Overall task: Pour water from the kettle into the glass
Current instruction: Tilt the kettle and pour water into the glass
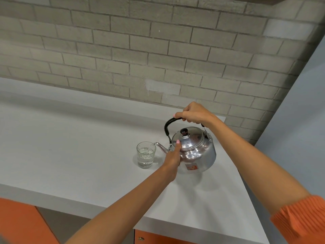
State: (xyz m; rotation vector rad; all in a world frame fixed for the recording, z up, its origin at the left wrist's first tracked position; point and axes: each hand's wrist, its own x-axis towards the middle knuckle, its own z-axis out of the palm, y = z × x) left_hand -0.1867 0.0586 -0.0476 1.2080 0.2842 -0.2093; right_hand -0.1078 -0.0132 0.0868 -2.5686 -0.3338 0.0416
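Kettle (195, 152), centre-right of frame, tilted, spout pointing left over glass (146, 154) rim. Right hand (194, 112) clamped on black handle (168, 127); left hand (173, 159) pressed against kettle body, thumb on lid (189, 140). Counter (70, 147) open leftward; edge near at lower right.

Soft, even light fills the scene, bright without harshness. The kettle (195, 152) carries pale glare patches on its lid and belly and casts a faint shadow on the white counter (70, 147). Wide-angle distortion bends the brick wall (140, 50) at the edges; the near left corner blurs.
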